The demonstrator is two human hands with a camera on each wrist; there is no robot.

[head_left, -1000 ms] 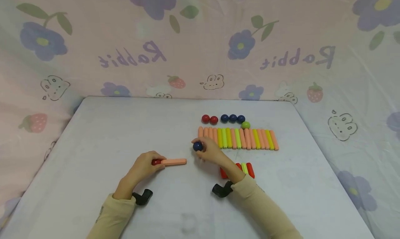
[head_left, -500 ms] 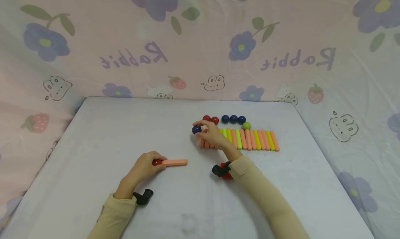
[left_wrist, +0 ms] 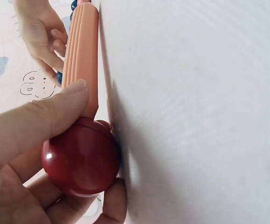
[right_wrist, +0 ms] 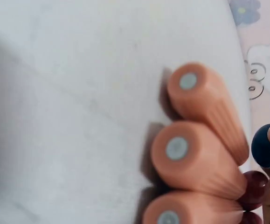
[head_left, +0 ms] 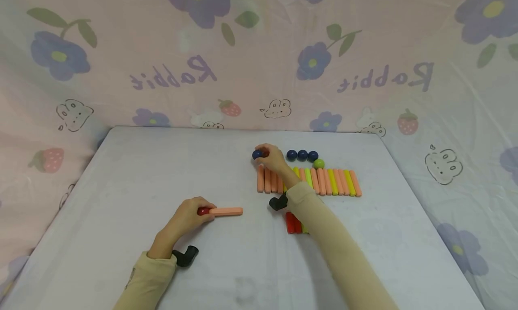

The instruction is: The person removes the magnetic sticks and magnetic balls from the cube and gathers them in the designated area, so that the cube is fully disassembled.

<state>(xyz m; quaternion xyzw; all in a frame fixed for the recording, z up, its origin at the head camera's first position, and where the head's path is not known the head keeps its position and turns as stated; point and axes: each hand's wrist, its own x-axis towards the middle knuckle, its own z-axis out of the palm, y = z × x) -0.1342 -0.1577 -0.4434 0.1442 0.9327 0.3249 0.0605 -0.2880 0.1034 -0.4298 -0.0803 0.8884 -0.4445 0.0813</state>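
Note:
My left hand (head_left: 189,215) pinches a red ball (left_wrist: 81,158) at the near end of an orange magnetic stick (head_left: 227,211), its thumb lying over their joint. The stick points rightward, low over the white table. At the back, my right hand (head_left: 275,159) holds a dark blue ball (head_left: 257,154) between thumb and fingers, just beyond the left end of a row of sticks. Two more red balls, partly hidden by that hand, show in the right wrist view as a red ball (right_wrist: 254,190) and another below it. Grey magnets show in the stick ends.
Three blue balls (head_left: 302,155) line up right of my right hand, with a green ball (head_left: 319,164) in front. Orange, yellow and green sticks (head_left: 333,181) form a long row. Short red sticks (head_left: 290,223) lie nearer, partly under the right forearm. A patterned curtain (head_left: 243,53) hangs behind.
My right hand has carried the blue ball away from me, from in front of the stick row's left end to beside the red balls at the back. The left hand stays put.

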